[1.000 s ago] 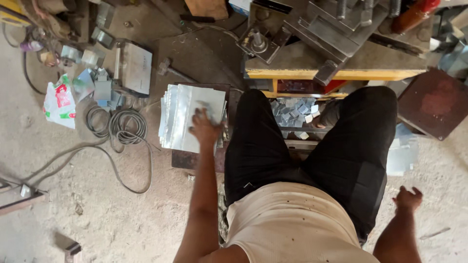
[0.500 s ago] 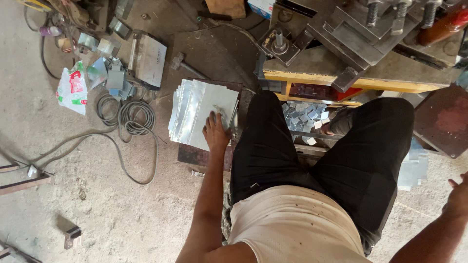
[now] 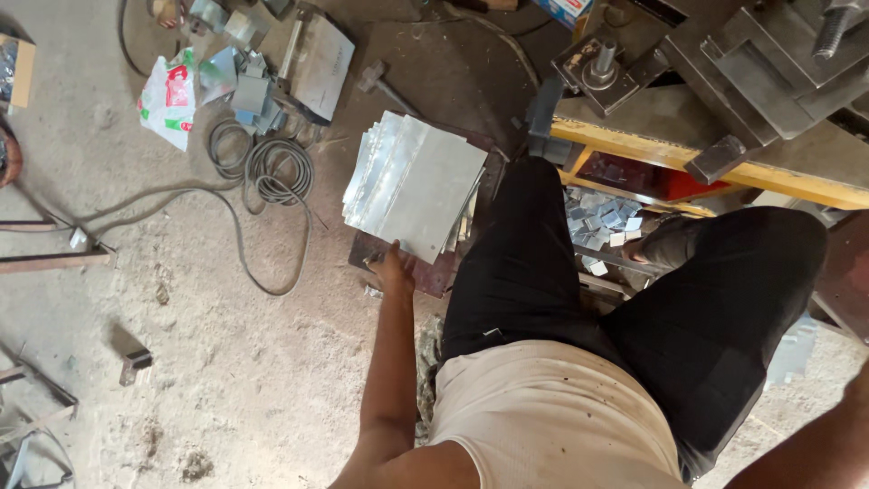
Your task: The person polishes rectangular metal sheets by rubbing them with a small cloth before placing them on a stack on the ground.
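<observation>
A stack of shiny rectangular metal sheets (image 3: pixel 416 186) lies on a low rusty block beside my left thigh. My left hand (image 3: pixel 394 269) is at the stack's near edge, fingers curled onto the corner of the top sheet. Of my right arm only the forearm (image 3: pixel 815 448) shows at the bottom right corner; the hand itself is out of frame. I sit with black trousers and a pale shirt, legs spread toward a heavy metal press (image 3: pixel 724 63).
The press rests on a yellow beam (image 3: pixel 688 161). Small cut metal pieces (image 3: pixel 602 222) lie between my legs. On the dusty floor to the left are coiled cable (image 3: pixel 272 167), a white and red plastic bag (image 3: pixel 167 95), a grey metal box (image 3: pixel 321 63) and a small bracket (image 3: pixel 136 362).
My left hand has slid back from the top of the sheet stack to its near edge. My right hand has dropped out of view. The view has shifted left and closer.
</observation>
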